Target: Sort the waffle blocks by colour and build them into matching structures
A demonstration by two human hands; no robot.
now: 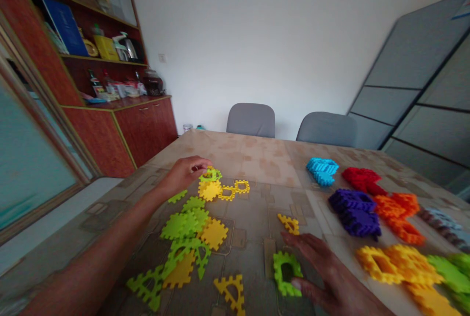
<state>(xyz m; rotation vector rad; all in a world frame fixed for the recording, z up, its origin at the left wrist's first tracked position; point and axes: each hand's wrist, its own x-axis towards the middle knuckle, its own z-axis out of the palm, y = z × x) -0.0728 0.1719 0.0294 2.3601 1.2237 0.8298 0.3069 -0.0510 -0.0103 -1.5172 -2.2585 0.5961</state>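
At the far end of a loose spread of toothed interlocking plastic pieces, my left hand (191,169) is closed in a pinch at a green interlocking piece (215,176). That piece lies against a yellow solid piece (209,191). Two yellow square frames (226,197) sit just to the right. My right hand (326,269) has its fingers apart, the thumb touching the edge of a green square frame (278,277). Its fingertips are close to a yellow triangular piece (291,225). Between the hands lie several green solid pieces (179,226), a yellow square (213,233) and a yellow triangle (233,292).
Sorted piles stand on the table's right: blue (323,170), red (362,179), purple (356,213), orange (398,213), yellow (411,264) and green pieces (450,274). Two grey chairs (250,119) stand behind the table (257,152). A wooden cabinet (147,127) is at left.
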